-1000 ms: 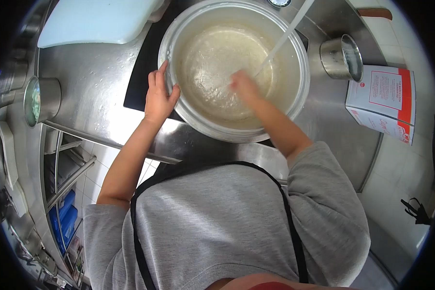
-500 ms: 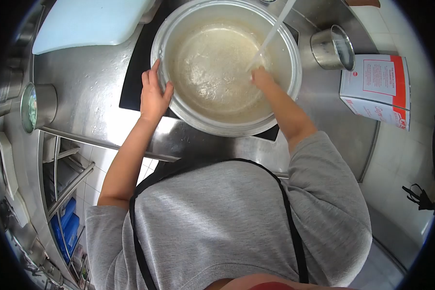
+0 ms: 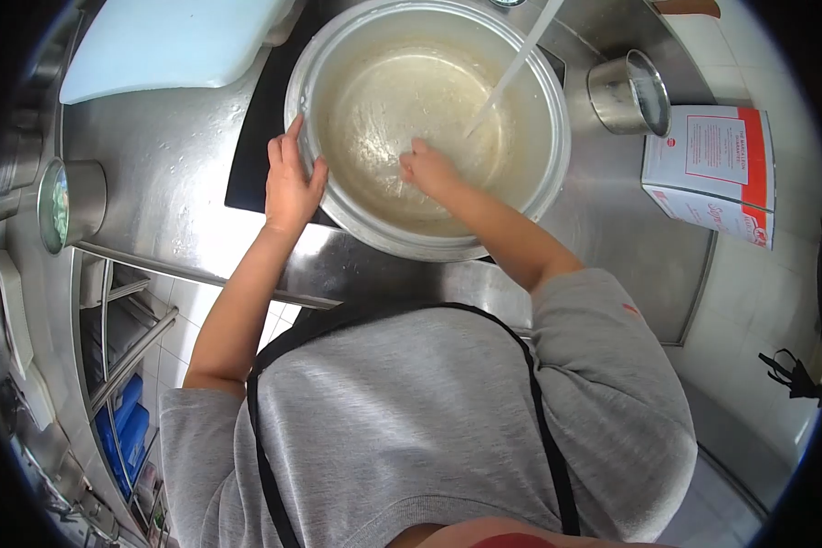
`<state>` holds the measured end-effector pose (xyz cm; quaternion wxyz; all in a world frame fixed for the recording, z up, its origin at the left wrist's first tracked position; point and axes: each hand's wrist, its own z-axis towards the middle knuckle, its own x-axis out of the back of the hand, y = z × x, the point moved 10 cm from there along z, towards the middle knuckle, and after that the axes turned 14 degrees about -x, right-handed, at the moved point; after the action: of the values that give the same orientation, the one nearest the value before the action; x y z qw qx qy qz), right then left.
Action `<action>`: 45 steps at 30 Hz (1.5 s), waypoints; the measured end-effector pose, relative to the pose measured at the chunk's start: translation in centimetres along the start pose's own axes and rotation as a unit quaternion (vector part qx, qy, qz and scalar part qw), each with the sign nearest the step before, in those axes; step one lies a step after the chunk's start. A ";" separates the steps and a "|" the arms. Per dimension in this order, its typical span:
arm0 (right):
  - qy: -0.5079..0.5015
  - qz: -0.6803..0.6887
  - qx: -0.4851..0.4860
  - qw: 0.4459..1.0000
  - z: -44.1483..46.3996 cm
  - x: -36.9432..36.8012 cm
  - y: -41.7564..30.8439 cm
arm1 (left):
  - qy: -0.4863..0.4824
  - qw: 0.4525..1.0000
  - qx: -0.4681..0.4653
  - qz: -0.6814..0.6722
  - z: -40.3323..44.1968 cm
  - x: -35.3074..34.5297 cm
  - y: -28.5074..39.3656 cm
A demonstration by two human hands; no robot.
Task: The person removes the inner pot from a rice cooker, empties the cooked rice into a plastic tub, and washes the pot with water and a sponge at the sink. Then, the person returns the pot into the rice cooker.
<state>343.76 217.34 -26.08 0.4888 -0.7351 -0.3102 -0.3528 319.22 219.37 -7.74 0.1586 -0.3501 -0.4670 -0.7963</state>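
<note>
A large round metal pot [image 3: 543, 196] stands on a black hob plate, its pale inner floor wet and shiny. My left hand [image 3: 292, 183] holds the pot's left rim, thumb at the edge and fingers along the outside. Inside the pot, low over its floor, is my right hand [image 3: 426, 169] with its fingers bent together. What those fingers hold, if anything, is hidden. A long, straight, whitish strip [image 3: 513, 71] slants into the pot from the upper right; whether it is a rod or running water I cannot tell.
A white board [image 3: 169, 46] lies at the upper left. Metal containers stand at the left [image 3: 87, 201] and right [image 3: 612, 96]. Beside the right one is a white and red box [image 3: 703, 169]. The steel counter's front edge [image 3: 201, 269] runs before me.
My right hand has moved left and slightly down across the pot's floor, away from the whitish strip's lower end. My left hand stays on the rim.
</note>
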 end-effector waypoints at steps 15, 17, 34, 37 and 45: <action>0.032 -0.028 -0.079 0.996 4.0 0.3 -5.3 | 0.003 1.000 -0.018 0.005 -0.1 -0.1 0.0; 0.041 -0.136 -0.008 0.990 7.0 2.9 -2.1 | -0.006 1.000 -0.011 0.001 -0.2 0.0 0.0; -0.061 -0.246 -0.032 0.967 3.3 5.2 10.3 | -0.003 1.000 0.008 -0.001 0.2 -0.2 0.1; -0.196 -0.259 0.136 0.936 -6.2 -3.0 3.5 | 0.002 1.000 0.003 0.015 0.1 -0.3 0.1; 0.069 0.032 0.010 0.997 13.6 -2.6 -11.2 | -0.002 1.000 -0.007 0.007 0.1 0.0 0.1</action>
<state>336.27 233.46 -26.35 0.5269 -0.7137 -0.2556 -0.3843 319.33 219.41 -7.64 0.1605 -0.3562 -0.4596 -0.7976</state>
